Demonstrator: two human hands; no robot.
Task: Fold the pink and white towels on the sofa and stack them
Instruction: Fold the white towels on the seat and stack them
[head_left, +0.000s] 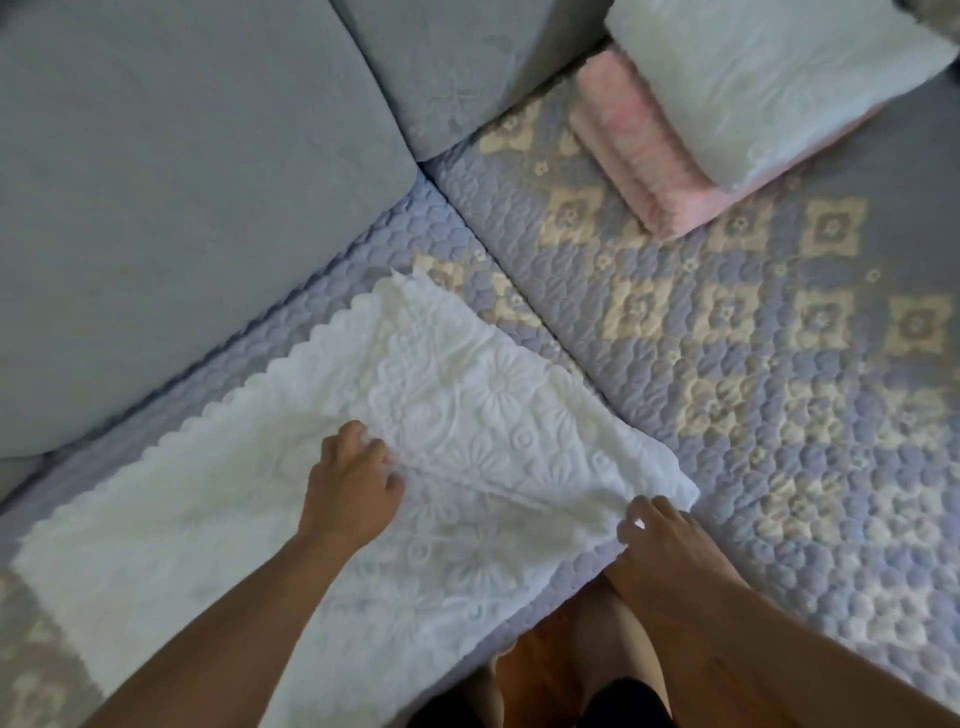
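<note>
A white embossed towel (291, 467) with a scalloped edge lies spread on the sofa seat, its right part doubled over along a fold line. My left hand (350, 483) rests on the towel's middle with curled fingers at the fold's edge. My right hand (657, 530) pinches the towel's near right corner at the seat's front edge. At the back right a folded white towel (769, 78) lies on top of a folded pink towel (639, 156).
A quilted lilac and cream sofa cover (727, 338) spreads over the seat, with grey back cushions (182, 182) to the left and behind. A seam between seat cushions (519, 291) runs beside the towel. Wooden floor and my legs (597, 649) show below the seat edge.
</note>
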